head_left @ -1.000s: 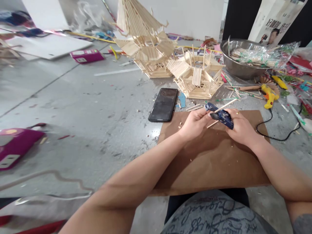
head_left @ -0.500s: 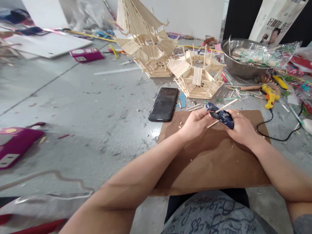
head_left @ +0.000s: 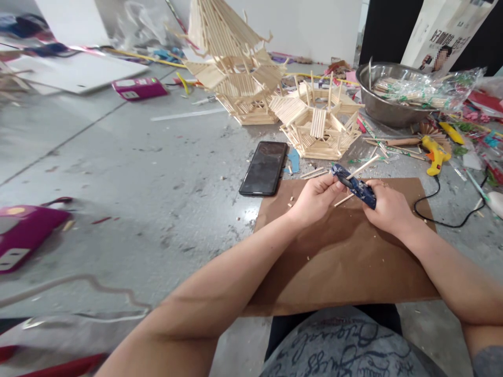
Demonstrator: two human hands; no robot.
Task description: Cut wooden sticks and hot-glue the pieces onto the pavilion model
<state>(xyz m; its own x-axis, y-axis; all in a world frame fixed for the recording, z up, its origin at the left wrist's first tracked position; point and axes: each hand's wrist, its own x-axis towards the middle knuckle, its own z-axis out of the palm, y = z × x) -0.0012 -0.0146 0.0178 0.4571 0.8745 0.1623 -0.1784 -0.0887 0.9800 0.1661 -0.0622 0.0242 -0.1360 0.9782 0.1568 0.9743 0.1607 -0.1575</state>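
My right hand (head_left: 389,207) is closed around one end of a dark blue, worn hand tool (head_left: 365,192), whose exact kind I cannot make out. My left hand (head_left: 318,196) pinches at the tool's other end, with thumb and fingers pressed together. A thin wooden stick (head_left: 365,166) slants up and right from between the hands, across the tool. Below the tool shows another length of stick (head_left: 343,200); whether the two are one piece is hidden. Both hands are above a brown cardboard sheet (head_left: 334,272) with small wood scraps on it.
A black phone (head_left: 264,168) lies left of the cardboard. Behind stand a tall stick-built pagoda (head_left: 239,84) and a lower stick structure (head_left: 320,128). A steel bowl (head_left: 387,112) holds bagged sticks. A yellow glue gun (head_left: 434,155) with a black cord lies right; purple power strips (head_left: 31,230) lie left.
The tool has turned slightly in my hands, and the upper end of the stick has shifted a little left and towards the back. Both hands stay in nearly the same place.
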